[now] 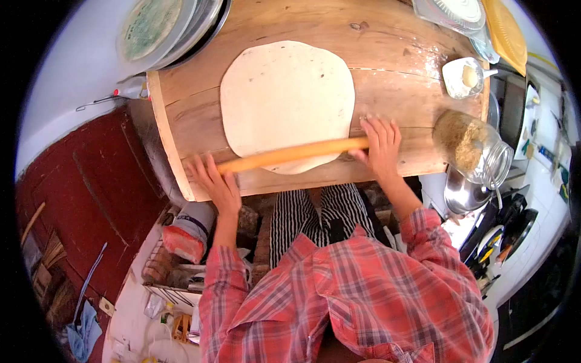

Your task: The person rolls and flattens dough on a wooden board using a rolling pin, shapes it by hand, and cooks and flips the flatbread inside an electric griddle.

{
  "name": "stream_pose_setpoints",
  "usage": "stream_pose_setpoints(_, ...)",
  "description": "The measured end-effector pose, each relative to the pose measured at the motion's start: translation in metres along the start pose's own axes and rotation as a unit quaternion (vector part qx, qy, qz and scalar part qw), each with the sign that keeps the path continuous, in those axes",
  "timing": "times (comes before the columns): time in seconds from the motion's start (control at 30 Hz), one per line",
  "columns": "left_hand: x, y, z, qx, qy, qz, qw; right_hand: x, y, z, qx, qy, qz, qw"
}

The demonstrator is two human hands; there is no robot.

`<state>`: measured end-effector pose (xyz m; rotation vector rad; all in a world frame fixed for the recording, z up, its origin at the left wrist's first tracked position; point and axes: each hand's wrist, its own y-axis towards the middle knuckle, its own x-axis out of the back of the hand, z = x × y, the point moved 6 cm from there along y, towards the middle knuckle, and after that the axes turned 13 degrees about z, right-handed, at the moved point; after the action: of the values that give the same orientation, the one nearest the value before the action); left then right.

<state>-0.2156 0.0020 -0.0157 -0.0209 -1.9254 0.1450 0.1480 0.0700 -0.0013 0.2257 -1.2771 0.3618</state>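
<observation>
A thin, pale sheet of rolled-out dough (287, 100), roughly round with a few dark specks, lies flat on a wooden board (399, 100). Across its near edge rests a wooden rolling pin (296, 154), slightly slanted, its right end farther from me. My left hand (216, 186) is on the pin's left end, near the board's front left corner. At the right end, my right hand (381, 145) has its thumb on the near side and its fingers on the far side. Both palms hide the pin's tips.
Right of the dough, a glass jar (466, 142) of tan, grainy material lies tilted near a small white cup (463, 77). Stacked round lids or trays (157, 30) stand at the back left. Plastic lids (457, 12) sit at the back right. White flour dusts the board there.
</observation>
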Motion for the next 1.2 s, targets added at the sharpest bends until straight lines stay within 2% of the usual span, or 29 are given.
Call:
stream_pose_setpoints(0.1, 0.007, 0.071, 0.002, -0.024, 0.036, -0.082, 0.996, 0.007, 0.053, -0.024, -0.023, -0.019, -0.022, 0.999)
stream_pose_setpoints(0.2, 0.028, 0.138, -0.009, -0.010, -0.003, -0.118, 0.993, 0.027, 0.119, -0.043, -0.053, -0.034, -0.075, 0.995)
stream_pose_setpoints(0.27, 0.038, 0.158, -0.011, 0.025, 0.010, -0.145, 0.989, 0.033, 0.124, -0.046, -0.071, -0.048, -0.104, 0.991)
stream_pose_setpoints(0.3, 0.036, 0.153, -0.011, 0.025, 0.010, -0.147, 0.989, 0.028, 0.121, -0.044, -0.066, -0.036, -0.071, 0.995)
stream_pose_setpoints(0.37, 0.002, 0.133, -0.008, 0.001, 0.080, 0.022, 0.997, 0.020, 0.104, -0.031, -0.057, -0.023, -0.042, 0.997)
stream_pose_setpoints(0.4, -0.005, 0.121, -0.005, 0.001, 0.082, 0.019, 0.996, 0.012, 0.087, -0.020, -0.063, -0.023, -0.030, 0.997)
stream_pose_setpoints(0.47, -0.006, 0.104, -0.005, -0.033, 0.056, -0.073, 0.995, 0.005, 0.091, -0.018, -0.065, -0.023, -0.021, 0.997)
stream_pose_setpoints(0.6, 0.013, 0.167, -0.006, -0.025, 0.055, -0.052, 0.997, 0.013, 0.143, -0.029, -0.056, -0.060, -0.088, 0.993)
stream_pose_setpoints(0.67, 0.023, 0.205, 0.011, 0.000, 0.013, -0.171, 0.985, 0.020, 0.191, -0.043, -0.056, -0.087, -0.121, 0.987)
stream_pose_setpoints(0.7, 0.023, 0.218, 0.014, 0.001, 0.012, -0.172, 0.985, 0.023, 0.210, -0.051, -0.059, -0.089, -0.157, 0.982)
stream_pose_setpoints(0.77, 0.030, 0.228, 0.032, 0.091, -0.073, -0.250, 0.961, 0.037, 0.225, -0.051, -0.059, -0.091, -0.192, 0.975)
stream_pose_setpoints(0.8, 0.028, 0.227, 0.031, 0.092, -0.073, -0.251, 0.961, 0.046, 0.228, -0.048, -0.043, -0.066, -0.218, 0.973)
stream_pose_setpoints(0.83, 0.024, 0.219, 0.040, 0.156, -0.168, -0.285, 0.931, 0.052, 0.229, -0.044, -0.027, -0.040, -0.243, 0.969)
stream_pose_setpoints(0.87, 0.015, 0.209, 0.047, 0.217, -0.260, -0.314, 0.887, 0.054, 0.222, -0.037, -0.024, -0.039, -0.242, 0.969)
stream_pose_setpoints(0.9, 0.014, 0.201, 0.040, 0.219, -0.260, -0.315, 0.886, 0.053, 0.211, -0.029, -0.045, -0.007, -0.194, 0.980)
stream_pose_setpoints(0.93, 0.012, 0.194, 0.029, 0.215, -0.258, -0.271, 0.902, 0.050, 0.201, -0.023, -0.065, 0.026, -0.145, 0.987)
stream_pose_setpoints(0.97, 0.008, 0.190, 0.020, 0.211, -0.256, -0.225, 0.916, 0.044, 0.189, -0.018, -0.062, 0.026, -0.146, 0.987)
stream_pose_setpoints(1.0, 0.001, 0.182, 0.017, 0.212, -0.255, -0.228, 0.915, 0.030, 0.176, -0.012, -0.041, 0.035, -0.123, 0.991)
stream_pose_setpoints(1.03, -0.004, 0.181, -0.002, 0.132, -0.100, -0.187, 0.968, 0.020, 0.169, -0.006, -0.020, 0.044, -0.101, 0.994)
stream_pose_setpoints(1.07, -0.015, 0.179, -0.019, 0.047, 0.059, -0.140, 0.987, 0.011, 0.164, -0.001, -0.016, 0.045, -0.102, 0.994)
stream_pose_setpoints(1.1, -0.014, 0.176, -0.030, 0.049, 0.061, -0.142, 0.987, 0.002, 0.161, 0.007, -0.005, 0.028, -0.077, 0.997)
stream_pose_setpoints(1.17, -0.010, 0.175, -0.063, -0.073, -0.059, -0.075, 0.993, -0.005, 0.163, 0.020, 0.008, 0.011, -0.053, 0.999)
stream_pose_setpoints(1.2, -0.001, 0.176, -0.069, -0.072, -0.058, -0.077, 0.993, -0.006, 0.167, 0.024, 0.016, 0.069, -0.027, 0.997)
